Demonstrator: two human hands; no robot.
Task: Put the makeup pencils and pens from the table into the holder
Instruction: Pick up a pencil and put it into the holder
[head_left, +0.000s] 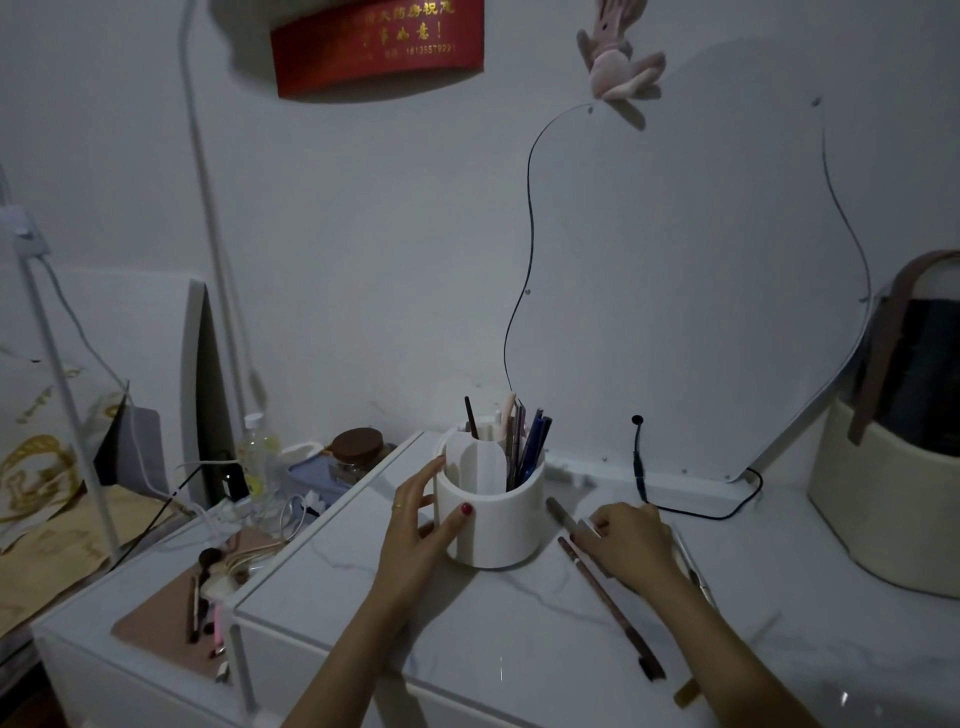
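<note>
Steadily, the left hand (415, 525) cups the white holder (491, 512), grip loose around its wall; the right hand (626, 540) pinches a grey pen (563, 514) off the desk (519, 623). Lift tip-up, drop it straight into a compartment.

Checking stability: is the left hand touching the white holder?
Yes, the left hand wraps the white holder's side, thumb pressed on its front.

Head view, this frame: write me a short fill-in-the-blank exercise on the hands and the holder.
1. The left hand steadies the white ____.
2. The right hand rests on the ____, over a grey pen.
3. The long brown pencil lies to the ____ of the holder.

Missing words: holder; table; right
</note>
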